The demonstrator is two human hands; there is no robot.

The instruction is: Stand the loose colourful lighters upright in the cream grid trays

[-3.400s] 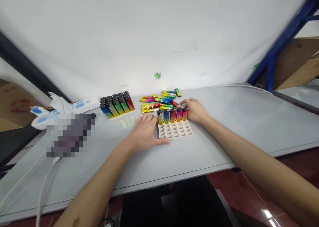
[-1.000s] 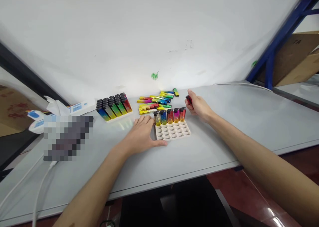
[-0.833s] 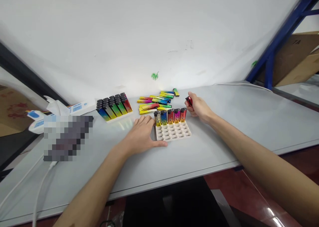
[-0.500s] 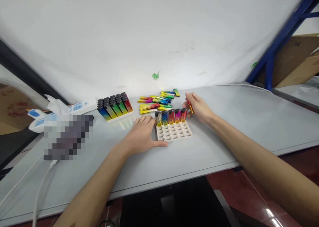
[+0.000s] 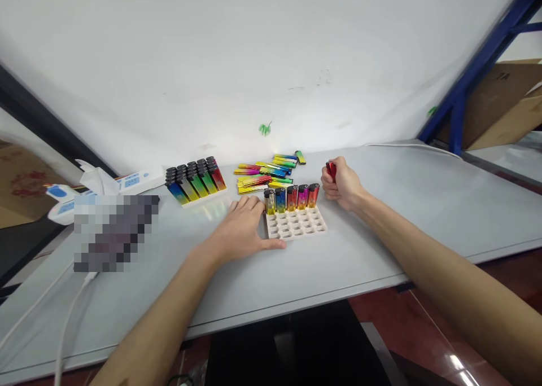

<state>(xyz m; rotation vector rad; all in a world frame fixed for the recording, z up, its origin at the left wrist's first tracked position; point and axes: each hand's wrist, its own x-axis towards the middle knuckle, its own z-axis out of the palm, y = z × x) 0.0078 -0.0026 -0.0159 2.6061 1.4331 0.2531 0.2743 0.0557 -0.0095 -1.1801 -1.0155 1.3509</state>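
In the head view, a white tray [image 5: 296,226] with rows of slots lies on the table, its back row holding several upright lighters [image 5: 292,198] with black tops. My left hand [image 5: 241,225] is wrapped around the tray's left side, fingers by the back corner and thumb along the front edge. To the right of the tray and slightly raised, my right hand [image 5: 344,184] is closed around a red lighter [image 5: 332,170]; the fist hides its lower part. A pile of shiny multicoloured lighters [image 5: 266,174] lies behind the tray.
A second tray [image 5: 204,198] packed with upright lighters stands back left. Further left are a white power strip [image 5: 138,180], a pixelated dark object [image 5: 118,233] and white cables [image 5: 63,324]. A white wall [image 5: 262,64] rises behind the table.
My right hand has moved slightly right, away from the tray. The red lighter has turned more upright in it, and my fingers have curled into a fist. My left hand stays put.
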